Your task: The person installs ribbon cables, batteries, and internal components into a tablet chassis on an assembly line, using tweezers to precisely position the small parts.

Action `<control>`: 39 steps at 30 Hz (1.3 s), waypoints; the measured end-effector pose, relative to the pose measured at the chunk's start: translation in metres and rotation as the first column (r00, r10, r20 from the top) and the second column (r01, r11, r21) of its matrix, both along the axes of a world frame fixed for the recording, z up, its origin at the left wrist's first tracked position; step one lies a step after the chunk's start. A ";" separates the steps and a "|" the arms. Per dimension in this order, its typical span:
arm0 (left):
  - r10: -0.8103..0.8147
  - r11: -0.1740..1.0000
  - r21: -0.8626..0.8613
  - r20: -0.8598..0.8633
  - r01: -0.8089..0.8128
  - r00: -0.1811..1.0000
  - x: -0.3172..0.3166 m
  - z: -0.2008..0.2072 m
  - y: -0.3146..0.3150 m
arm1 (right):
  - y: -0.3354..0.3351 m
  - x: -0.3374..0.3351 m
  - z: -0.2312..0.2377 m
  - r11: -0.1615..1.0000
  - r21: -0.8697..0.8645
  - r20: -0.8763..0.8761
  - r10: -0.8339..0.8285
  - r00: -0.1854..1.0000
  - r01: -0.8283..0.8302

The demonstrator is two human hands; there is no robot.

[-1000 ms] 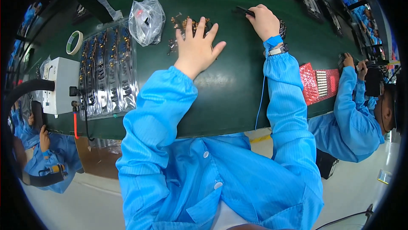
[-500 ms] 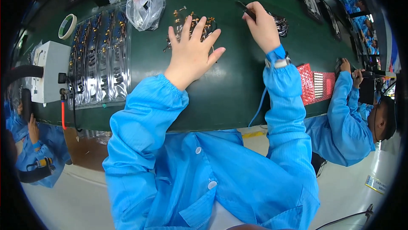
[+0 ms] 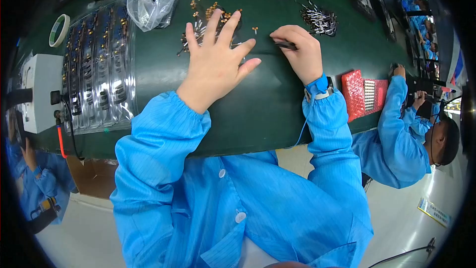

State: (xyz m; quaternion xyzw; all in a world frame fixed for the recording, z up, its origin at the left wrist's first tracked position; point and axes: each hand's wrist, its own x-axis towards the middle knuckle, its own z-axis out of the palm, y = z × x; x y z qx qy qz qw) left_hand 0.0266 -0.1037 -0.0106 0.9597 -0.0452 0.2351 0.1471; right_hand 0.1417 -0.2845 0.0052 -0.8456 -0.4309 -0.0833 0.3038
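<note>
Left hand [image 3: 214, 62] splayed, right hand [image 3: 301, 50] gripping slim dark tool [image 3: 285, 45]

Left: fingers over heap of gold-ended parts [image 3: 200, 30], partly hiding it; contact unclear. Right: tool pinched, nearer the other hand than half a second ago. Beyond it, second heap of dark-and-silver parts [image 3: 320, 19]; clear bag [image 3: 153, 3] left of first heap.

Green tabletop [image 3: 248, 114] smooth, semi-gloss; clear plastic bag [image 3: 156, 8] far left crinkled, glossy; trays [image 3: 115, 115] at left shiny plastic. Small parts [image 3: 211, 8] look metallic, coppery shine. Red bubble wrap [image 3: 352, 94] at right glossy, bumpy; blue sleeves [image 3: 161, 134] thin cloth, slight sheen; cardboard box [image 3: 96, 181] near left matt.
</note>
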 end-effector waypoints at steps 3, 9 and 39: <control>-0.021 1.000 0.011 -0.083 0.022 0.996 -0.001 0.005 0.000 | -0.002 -0.001 0.003 0.995 -0.087 -0.108 -0.051 0.993 0.041; 0.004 1.000 0.015 -0.062 -0.003 0.998 0.002 0.001 -0.004 | -0.012 0.000 0.015 0.988 -0.111 -0.305 -0.140 0.942 0.111; 0.072 0.997 0.014 -0.022 -0.072 0.997 0.002 -0.001 -0.011 | 0.032 -0.001 -0.007 0.999 -0.023 -0.019 -0.023 1.000 0.023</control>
